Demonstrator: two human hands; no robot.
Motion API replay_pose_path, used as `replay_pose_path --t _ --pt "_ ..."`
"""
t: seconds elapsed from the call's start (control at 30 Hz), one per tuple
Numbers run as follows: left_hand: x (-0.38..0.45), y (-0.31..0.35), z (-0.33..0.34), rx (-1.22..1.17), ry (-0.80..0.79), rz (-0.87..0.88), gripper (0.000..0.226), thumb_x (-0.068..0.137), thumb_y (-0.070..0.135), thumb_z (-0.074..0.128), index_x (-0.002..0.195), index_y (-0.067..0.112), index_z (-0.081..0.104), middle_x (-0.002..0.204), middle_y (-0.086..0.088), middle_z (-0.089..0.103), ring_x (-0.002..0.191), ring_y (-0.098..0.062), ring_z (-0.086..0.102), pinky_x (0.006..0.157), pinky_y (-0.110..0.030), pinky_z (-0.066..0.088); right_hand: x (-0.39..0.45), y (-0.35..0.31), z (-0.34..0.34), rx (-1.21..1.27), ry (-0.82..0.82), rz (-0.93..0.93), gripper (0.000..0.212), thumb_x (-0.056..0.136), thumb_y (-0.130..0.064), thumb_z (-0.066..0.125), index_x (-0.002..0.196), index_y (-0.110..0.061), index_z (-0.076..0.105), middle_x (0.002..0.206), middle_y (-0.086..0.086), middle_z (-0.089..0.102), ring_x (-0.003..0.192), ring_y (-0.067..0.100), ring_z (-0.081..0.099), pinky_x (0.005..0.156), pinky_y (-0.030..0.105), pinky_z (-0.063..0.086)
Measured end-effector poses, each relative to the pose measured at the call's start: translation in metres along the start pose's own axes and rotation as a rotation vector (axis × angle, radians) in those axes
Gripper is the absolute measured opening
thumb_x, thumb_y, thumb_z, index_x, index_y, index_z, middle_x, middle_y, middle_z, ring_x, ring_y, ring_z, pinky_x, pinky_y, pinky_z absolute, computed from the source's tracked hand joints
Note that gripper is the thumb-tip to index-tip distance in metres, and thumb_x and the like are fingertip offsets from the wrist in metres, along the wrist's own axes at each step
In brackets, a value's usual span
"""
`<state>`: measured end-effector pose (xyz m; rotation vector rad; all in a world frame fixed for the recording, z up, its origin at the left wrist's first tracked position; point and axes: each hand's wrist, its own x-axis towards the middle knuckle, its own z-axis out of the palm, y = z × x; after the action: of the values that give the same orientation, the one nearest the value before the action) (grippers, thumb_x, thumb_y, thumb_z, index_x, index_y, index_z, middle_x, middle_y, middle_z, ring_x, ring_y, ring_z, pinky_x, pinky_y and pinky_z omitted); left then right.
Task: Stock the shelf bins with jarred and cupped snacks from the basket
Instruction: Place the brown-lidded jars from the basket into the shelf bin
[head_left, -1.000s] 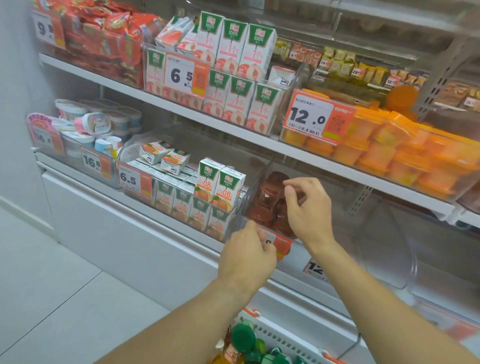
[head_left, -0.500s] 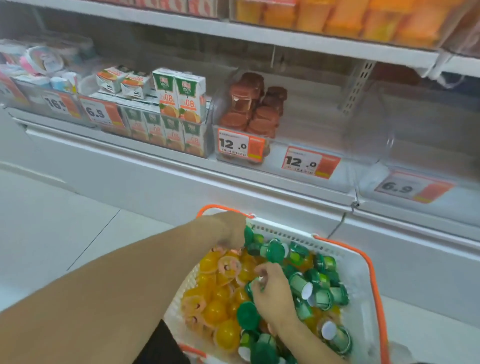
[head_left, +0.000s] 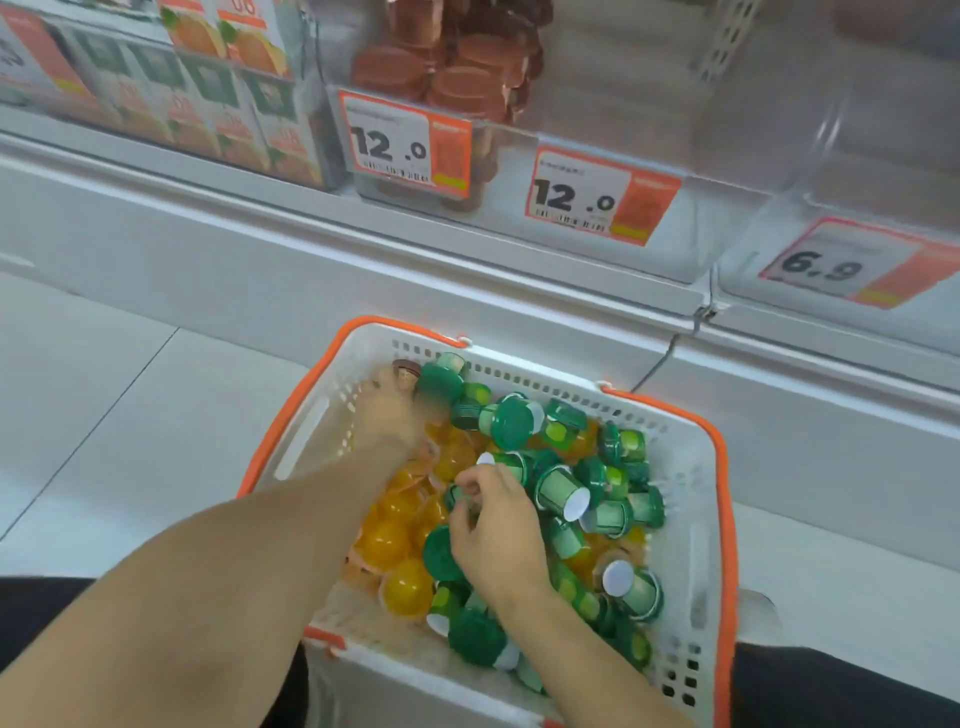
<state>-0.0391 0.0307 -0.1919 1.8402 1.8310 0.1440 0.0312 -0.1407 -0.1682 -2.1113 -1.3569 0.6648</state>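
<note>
Both hands have dropped from the shelf into the basket (head_left: 701, 467): left hand (head_left: 387, 413) grips a brown jar (head_left: 406, 371), right hand (head_left: 496, 540) pinches a green cup (head_left: 457, 496). Loose cups could tumble.

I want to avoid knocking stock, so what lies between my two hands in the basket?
In the head view, yellow-orange jelly cups and a green-lidded cup lie between the left hand and the right hand inside the white basket.

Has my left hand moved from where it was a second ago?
Yes. The left hand has dropped from the shelf bin's price tag into the basket, at its far left corner, touching a brown-lidded cup.
</note>
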Motion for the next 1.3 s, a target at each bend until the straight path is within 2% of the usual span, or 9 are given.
replay_pose_path --t 0.23,0.43,0.53,0.6,0.7,0.83,0.97,1.1,1.3 --pt "0.015 -0.019 -0.004 -0.332 0.057 -0.038 0.043 0.081 0.021 0.071 0.118 0.025 0.052 0.107 -0.003 0.067 0.095 -0.023 0.062 0.085 -0.037 0.056 0.061 -0.037 0.019 0.106 0.081 0.166 0.037 0.090 -0.018 0.065 0.124 -0.025 0.053 0.115 -0.010 0.058 0.098 0.006 0.060 0.090 0.026 0.056" --pt "0.002 -0.056 -0.021 -0.503 0.035 0.067 0.034 0.093 0.032 0.062 0.125 0.024 0.055 0.110 0.009 0.058 0.099 -0.011 0.056 0.074 -0.017 0.050 0.104 -0.041 0.037 -0.016 0.229 0.133 0.061 0.085 -0.021 0.073 0.138 -0.023 0.042 0.134 0.000 0.044 0.121 0.017 0.054 0.099 0.032 0.053" --pt "0.000 -0.067 -0.029 -0.674 -0.004 0.008 0.020 0.099 0.035 0.047 0.107 0.023 0.061 0.103 0.004 0.067 0.091 -0.015 0.063 0.076 -0.026 0.056 0.118 -0.038 0.033 -0.381 0.210 0.051 0.071 0.082 -0.033 0.077 0.141 -0.025 0.040 0.135 0.006 0.043 0.125 0.026 0.048 0.103 0.040 0.050" --pt "-0.003 -0.067 -0.040 -0.819 -0.081 -0.081 0.036 0.104 0.032 0.032 0.092 0.014 0.062 0.087 -0.006 0.069 0.071 -0.017 0.060 0.057 -0.023 0.051 0.124 -0.034 0.028 -0.503 0.119 0.035 0.072 0.081 -0.032 0.077 0.143 -0.025 0.039 0.136 0.007 0.050 0.126 0.026 0.048 0.107 0.043 0.046" --pt "-0.009 -0.063 -0.057 -1.016 -0.160 -0.127 0.044 0.105 0.029 0.027 0.080 0.008 0.056 0.064 -0.010 0.053 0.052 -0.014 0.045 0.038 -0.019 0.035 0.130 -0.038 0.022 -0.285 0.010 0.013 0.072 0.080 -0.010 0.075 0.142 -0.024 0.041 0.137 0.002 0.053 0.122 0.021 0.055 0.105 0.039 0.048" --pt "-0.009 -0.058 -0.067 -1.119 -0.179 -0.147 0.047 0.106 0.036 0.030 0.069 0.017 0.052 0.054 0.000 0.046 0.045 -0.009 0.040 0.037 -0.018 0.031 0.135 -0.046 0.022 -0.025 -0.017 0.030 0.060 0.083 0.004 0.066 0.134 -0.022 0.046 0.129 -0.004 0.059 0.095 0.006 0.064 0.085 0.028 0.058" --pt "-0.009 -0.059 -0.066 -1.118 -0.160 -0.179 0.046 0.106 0.037 0.028 0.071 0.018 0.052 0.053 0.000 0.047 0.046 -0.011 0.039 0.038 -0.020 0.030 0.138 -0.039 0.037 -0.330 -0.033 -0.001 0.033 0.086 -0.020 0.069 0.117 -0.017 0.057 0.113 0.000 0.060 0.105 0.018 0.060 0.092 0.036 0.056" --pt "-0.008 -0.062 -0.063 -1.085 -0.176 -0.201 0.046 0.106 0.038 0.028 0.072 0.020 0.054 0.057 0.000 0.048 0.050 -0.011 0.041 0.040 -0.020 0.032 0.145 -0.044 0.053 -0.708 -0.133 -0.098 0.041 0.092 -0.039 0.059 0.125 -0.016 0.050 0.117 0.007 0.061 0.110 0.026 0.050 0.094 0.039 0.046" --pt "-0.010 -0.064 -0.063 -1.084 -0.262 -0.192 0.051 0.105 0.042 0.025 0.069 0.021 0.056 0.057 -0.003 0.043 0.052 -0.014 0.035 0.044 -0.024 0.029 0.150 -0.047 0.049 -0.788 -0.131 -0.173 0.032 0.092 -0.009 0.058 0.123 -0.014 0.054 0.115 0.009 0.065 0.103 0.026 0.060 0.089 0.037 0.051"
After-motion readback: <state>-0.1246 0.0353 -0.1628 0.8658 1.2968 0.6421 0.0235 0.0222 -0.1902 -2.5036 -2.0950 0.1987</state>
